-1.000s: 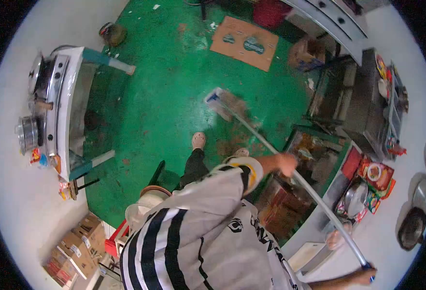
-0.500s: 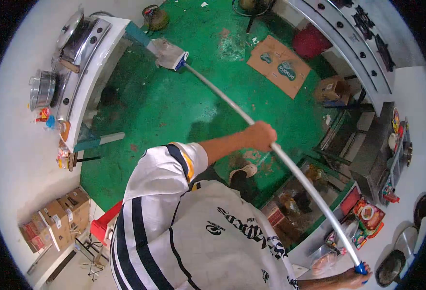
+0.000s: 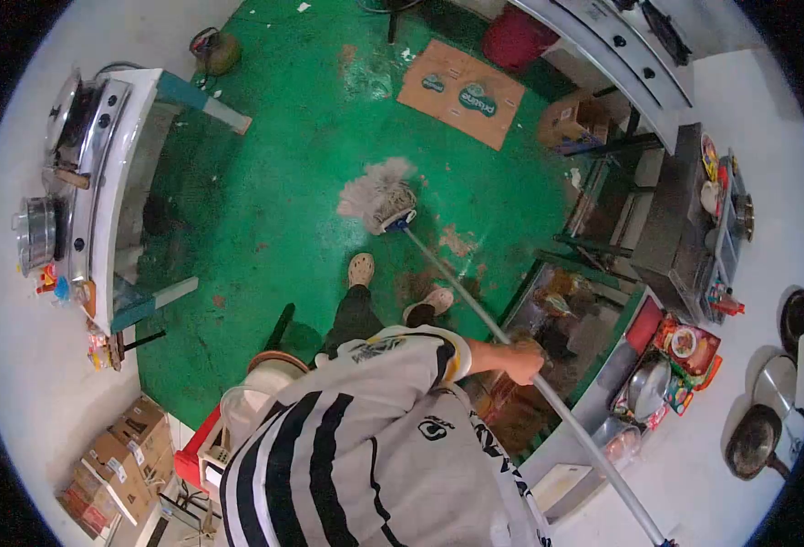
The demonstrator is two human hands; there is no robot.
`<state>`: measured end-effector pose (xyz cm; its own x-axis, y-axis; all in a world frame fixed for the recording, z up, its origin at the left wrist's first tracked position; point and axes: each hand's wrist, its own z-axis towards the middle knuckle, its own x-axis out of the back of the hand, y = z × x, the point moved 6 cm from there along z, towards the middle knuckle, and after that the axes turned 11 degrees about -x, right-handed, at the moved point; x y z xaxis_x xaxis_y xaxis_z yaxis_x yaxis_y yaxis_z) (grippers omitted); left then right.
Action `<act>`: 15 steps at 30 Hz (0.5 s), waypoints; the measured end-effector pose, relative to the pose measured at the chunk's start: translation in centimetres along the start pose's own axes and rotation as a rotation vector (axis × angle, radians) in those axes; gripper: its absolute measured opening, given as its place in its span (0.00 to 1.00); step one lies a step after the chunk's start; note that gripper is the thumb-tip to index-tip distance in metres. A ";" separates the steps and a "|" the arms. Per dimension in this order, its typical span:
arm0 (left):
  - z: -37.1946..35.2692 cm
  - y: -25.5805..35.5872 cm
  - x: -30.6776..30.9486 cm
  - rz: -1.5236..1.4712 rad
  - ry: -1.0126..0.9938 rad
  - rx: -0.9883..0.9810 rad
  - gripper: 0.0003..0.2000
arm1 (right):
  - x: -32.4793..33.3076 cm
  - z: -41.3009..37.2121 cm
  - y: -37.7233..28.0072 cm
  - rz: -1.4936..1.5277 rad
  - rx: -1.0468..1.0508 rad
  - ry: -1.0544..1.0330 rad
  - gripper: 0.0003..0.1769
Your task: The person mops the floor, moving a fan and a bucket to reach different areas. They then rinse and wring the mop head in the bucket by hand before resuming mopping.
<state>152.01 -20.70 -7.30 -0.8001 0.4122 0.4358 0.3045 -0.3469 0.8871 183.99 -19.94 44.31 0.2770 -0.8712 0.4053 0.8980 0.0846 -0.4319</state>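
A person's left hand [image 3: 522, 357] has its grip closed tight around the middle of a mop handle [image 3: 457, 290]. The right hand is out of frame. The grey mop head [image 3: 379, 199] rests on the green floor [image 3: 283, 137], ahead of the hand and just beyond the feet. The handle slants from the mop head back towards the lower right. The logos on the flattened cardboard [image 3: 461, 91] are too small to read.

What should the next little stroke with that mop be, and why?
Probably a short sweep of the mop head rightward over the brownish patch on the green floor. The patch lies just beside the mop head, and the left hand already grips the handle.
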 end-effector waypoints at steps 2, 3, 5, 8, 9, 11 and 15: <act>-0.4 -0.7 -0.9 0.004 -0.014 0.044 0.09 | -2.4 -2.4 -0.8 0.225 -0.372 0.006 0.11; -1.6 -1.1 -0.2 0.004 -0.017 0.079 0.09 | -3.8 -3.7 0.1 0.208 -0.444 0.003 0.10; -4.1 -3.7 0.2 0.044 -0.022 0.110 0.10 | -8.3 -3.9 5.8 -0.016 -0.281 -0.146 0.12; -11.3 -8.6 3.5 0.191 0.085 0.213 0.09 | -14.8 -9.0 5.7 0.052 -0.398 -0.243 0.11; -14.4 -10.0 5.2 0.334 0.091 0.257 0.10 | -17.3 -13.1 2.4 0.144 -0.494 -0.269 0.10; -22.9 -15.8 6.9 0.338 0.165 0.514 0.12 | -20.9 -22.0 -4.1 0.263 -0.493 -0.319 0.13; -42.9 -19.5 12.1 0.558 0.455 0.854 0.09 | -23.2 -38.1 -15.6 0.824 -0.632 -0.701 0.12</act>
<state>114.19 -45.05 -25.83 -0.5016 -0.0280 0.8646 0.7954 0.3780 0.4737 150.53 -19.48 10.89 0.9739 -0.2089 0.0886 0.1043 0.0652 -0.9924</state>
